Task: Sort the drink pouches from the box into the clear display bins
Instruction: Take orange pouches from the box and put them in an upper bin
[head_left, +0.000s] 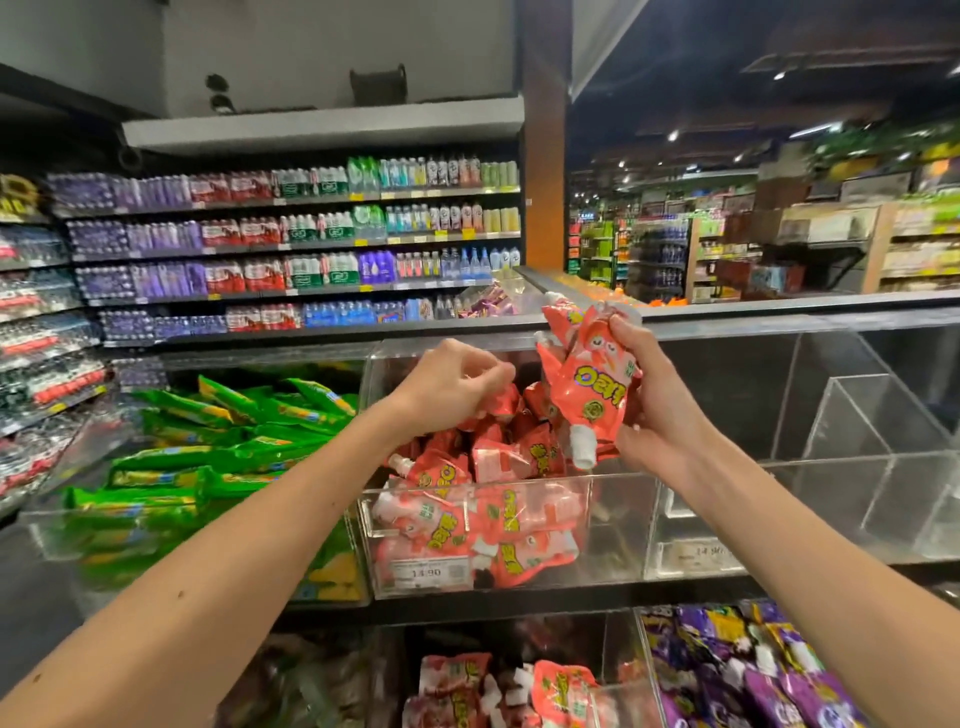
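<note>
- My right hand (660, 410) grips a bunch of soft, shiny pink drink pouches (587, 384) with white caps. It holds them over the clear plastic bin (618, 519), I think to drop them in.
- My left hand (457, 384) curls over the piled pouches (493, 457) in that bin. I cannot tell if it pinches one.
- The bin walls are hard and see-through, so the squishy pouches show.

1. The pouch (592, 384) in your right hand (657, 415) is coral pink with yellow lettering and a white cap.
2. The pile (467, 514) in the clear bin (615, 530) has the same coral and yellow.
3. The green packs (218, 452) on your left are bright green with yellow print.
4. The purple pouches (753, 670) lower right have yellow lettering and white caps.
5. The price label (426, 571) is white with dark digits.
</note>
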